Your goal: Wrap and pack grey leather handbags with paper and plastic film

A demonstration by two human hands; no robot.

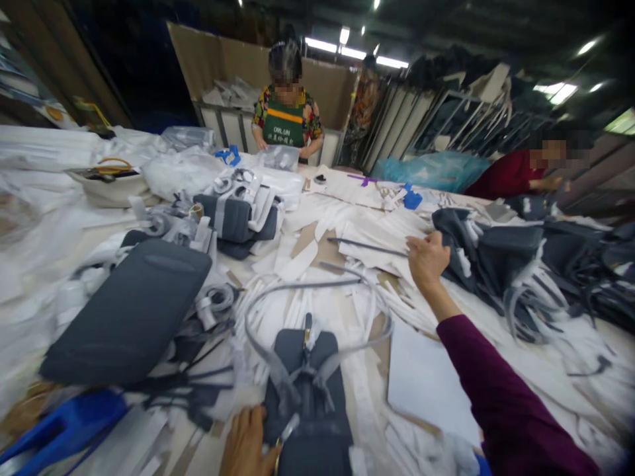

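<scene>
A small dark grey bag lies in front of me at the bottom centre, with a grey strap looping forward from it over the table. My left hand rests at the bag's left edge, fingers stretched forward and thumb near a gold zip pull. Stretched out to the right, my right hand is closed on one end of a thin dark grey strap. The strap's other end points left above the white scraps. A white sheet lies below my right forearm.
Dark grey bags are piled on the left, with more bags on the right. A blue tool-like object lies bottom left. White strips cover much of the table. Across it stands a person in a green apron; another person in red works at right.
</scene>
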